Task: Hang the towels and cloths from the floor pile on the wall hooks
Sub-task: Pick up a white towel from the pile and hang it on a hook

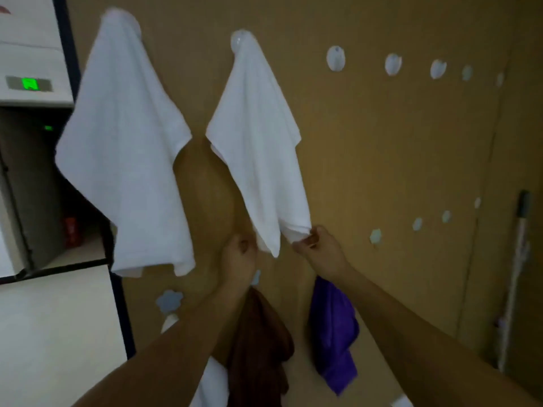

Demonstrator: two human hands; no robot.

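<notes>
Two white towels hang from round white hooks on the brown wall: a large one [126, 148] at the left and a second one [258, 142] in the middle on its hook [238, 40]. My left hand [239, 254] grips the lower left edge of the middle towel. My right hand [318, 243] pinches its lower right corner. Below my arms a brown cloth [258, 345] and a purple cloth [333, 327] hang on lower hooks. A bit of another white cloth [211, 383] shows at the bottom.
Bare round hooks [335, 57] run to the right along the upper row, with small flower-shaped hooks [375, 236] in a lower row. A white cabinet with a green lit display [29, 83] stands at the left. A mop handle [517, 271] leans at the far right.
</notes>
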